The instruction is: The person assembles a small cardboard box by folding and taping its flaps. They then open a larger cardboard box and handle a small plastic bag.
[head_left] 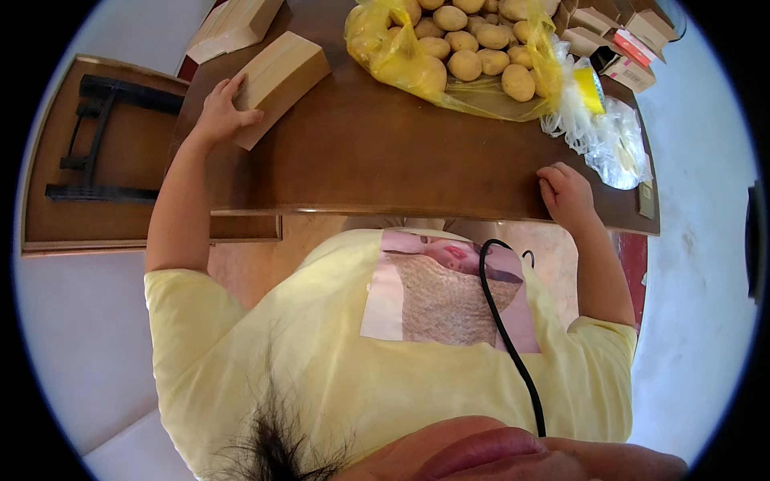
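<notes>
My left hand (224, 112) rests against the near left end of a long, light-brown cardboard box (287, 76). The fingers lie along the box's side and the thumb presses on its near end. The box lies slanted on the brown table (385, 172), at the left. By the table's front edge on the right, my right hand (569, 195) sits with its fingers curled in, and nothing shows in it. Potatoes (465, 66) fill an open yellow plastic bag (473, 106) at the far middle of the table.
Another taped cardboard box (236, 29) lies at the far left. Clear plastic bags (613, 148), a yellow roll (589, 90) and several open small cartons (622, 44) crowd the right end. A wooden panel with a black metal frame (104, 136) is left of the table.
</notes>
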### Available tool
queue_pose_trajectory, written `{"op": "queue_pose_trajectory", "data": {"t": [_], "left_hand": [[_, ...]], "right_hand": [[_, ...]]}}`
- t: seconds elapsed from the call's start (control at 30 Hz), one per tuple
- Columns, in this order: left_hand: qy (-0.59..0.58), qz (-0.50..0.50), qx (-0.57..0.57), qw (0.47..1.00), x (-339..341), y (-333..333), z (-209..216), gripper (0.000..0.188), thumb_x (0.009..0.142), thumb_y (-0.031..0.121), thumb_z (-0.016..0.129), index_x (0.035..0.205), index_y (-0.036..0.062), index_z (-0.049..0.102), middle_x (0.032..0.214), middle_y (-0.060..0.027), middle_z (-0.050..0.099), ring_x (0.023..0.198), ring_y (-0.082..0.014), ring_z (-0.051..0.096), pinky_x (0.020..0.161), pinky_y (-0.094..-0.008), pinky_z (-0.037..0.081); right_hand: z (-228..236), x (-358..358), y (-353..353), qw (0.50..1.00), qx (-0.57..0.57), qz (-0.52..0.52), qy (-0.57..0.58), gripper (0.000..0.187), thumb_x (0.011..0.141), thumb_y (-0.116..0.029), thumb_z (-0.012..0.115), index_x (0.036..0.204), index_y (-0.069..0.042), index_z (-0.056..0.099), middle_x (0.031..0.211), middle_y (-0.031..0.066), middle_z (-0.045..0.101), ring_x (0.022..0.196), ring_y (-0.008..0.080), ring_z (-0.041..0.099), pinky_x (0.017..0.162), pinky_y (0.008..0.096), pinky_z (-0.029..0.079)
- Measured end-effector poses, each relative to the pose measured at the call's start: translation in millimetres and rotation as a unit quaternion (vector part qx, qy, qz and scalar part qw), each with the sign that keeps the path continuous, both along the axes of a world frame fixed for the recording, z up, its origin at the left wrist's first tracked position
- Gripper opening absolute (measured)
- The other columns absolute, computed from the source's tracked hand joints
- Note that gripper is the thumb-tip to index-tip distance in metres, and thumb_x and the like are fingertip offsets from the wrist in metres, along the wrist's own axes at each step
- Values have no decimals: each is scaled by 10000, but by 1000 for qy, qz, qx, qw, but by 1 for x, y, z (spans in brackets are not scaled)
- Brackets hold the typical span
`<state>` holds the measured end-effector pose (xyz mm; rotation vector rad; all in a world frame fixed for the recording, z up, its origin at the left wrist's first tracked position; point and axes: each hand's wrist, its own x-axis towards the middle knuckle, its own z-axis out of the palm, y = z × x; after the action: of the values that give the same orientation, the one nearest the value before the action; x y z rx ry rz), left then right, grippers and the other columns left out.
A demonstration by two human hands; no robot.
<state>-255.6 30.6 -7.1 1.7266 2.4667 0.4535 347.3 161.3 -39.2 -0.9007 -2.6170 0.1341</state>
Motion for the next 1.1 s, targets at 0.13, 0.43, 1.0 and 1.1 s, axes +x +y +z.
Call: {"op": "queue_pose_trajectory", "data": {"t": [0.13,0.43,1.0,1.1], "left_hand": [[40,57,-21,997,-12,71,-12,989,631,547,748,1463,155,382,1460,-241,367,1338,-404,369,1092,-449,339],[131,174,-21,976,-24,214,-21,935,713,668,637,1444,133,409,1456,-191,404,1363,-353,342,1103,-455,303],[119,271,-126,947,-21,282,13,596,801,580,533,1309,276,597,1403,-24,513,1340,-274,363,1049,-479,239],[91,296,-121,943,-25,284,14,719,780,634,533,1374,230,532,1464,-58,447,1371,-294,355,1078,-489,257]], "right_hand": [[-9,17,7,999,23,-31,22,111,797,-49,631,907,-71,634,858,97,600,783,314,614,673,401,504],[-10,13,13,998,-12,-63,30,125,754,-37,642,866,-81,609,841,95,580,750,322,599,645,406,489],[-4,7,15,996,-23,-81,12,156,715,-37,641,854,-90,593,817,91,558,731,311,584,640,400,477],[-4,6,15,996,-22,-81,15,154,710,-37,643,848,-87,593,813,93,559,728,315,583,635,404,479]]}}
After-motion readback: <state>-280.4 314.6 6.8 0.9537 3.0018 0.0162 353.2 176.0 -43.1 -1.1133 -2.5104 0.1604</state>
